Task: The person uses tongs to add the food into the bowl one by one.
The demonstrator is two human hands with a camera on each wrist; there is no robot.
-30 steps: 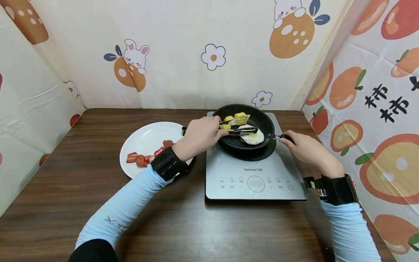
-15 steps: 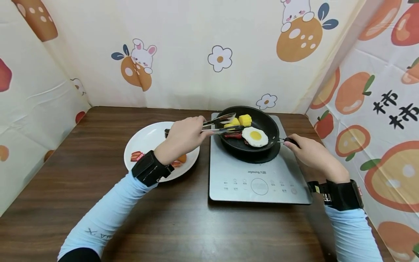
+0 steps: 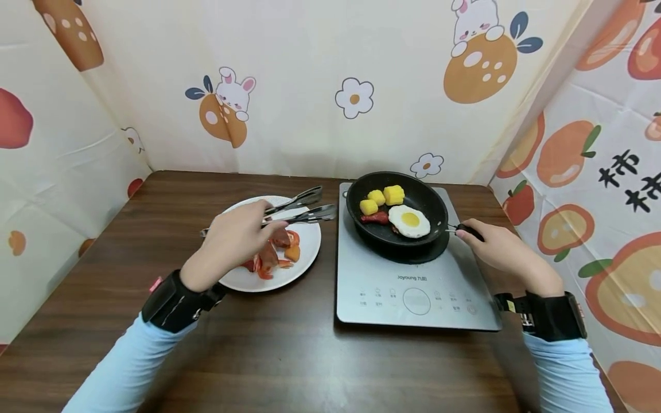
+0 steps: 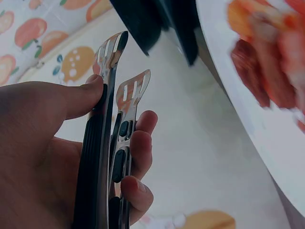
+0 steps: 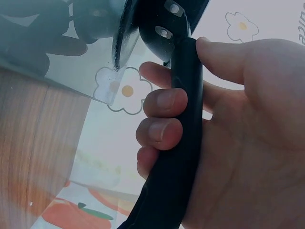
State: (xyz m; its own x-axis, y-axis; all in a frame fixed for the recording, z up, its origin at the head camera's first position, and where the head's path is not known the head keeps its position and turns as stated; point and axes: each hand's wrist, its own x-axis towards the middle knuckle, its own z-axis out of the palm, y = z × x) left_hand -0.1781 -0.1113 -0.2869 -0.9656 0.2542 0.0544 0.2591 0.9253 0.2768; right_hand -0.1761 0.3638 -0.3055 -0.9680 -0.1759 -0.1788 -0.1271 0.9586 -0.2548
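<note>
My left hand grips metal tongs above the white plate; their tips are empty and point toward the pan. From the left wrist, thumb and fingers squeeze the tongs. On the plate lie red and orange food pieces. A black frying pan sits on the induction cooker, holding a fried egg, yellow chunks and a red piece. My right hand is wrapped around the pan handle.
The wooden table is enclosed by printed cloth walls at the back, left and right. The cooker's control panel faces me. Bare tabletop stretches along the front and left of the plate.
My left hand has drawn the tongs out of the pan and leftward over the plate. The right hand has kept its hold on the pan handle.
</note>
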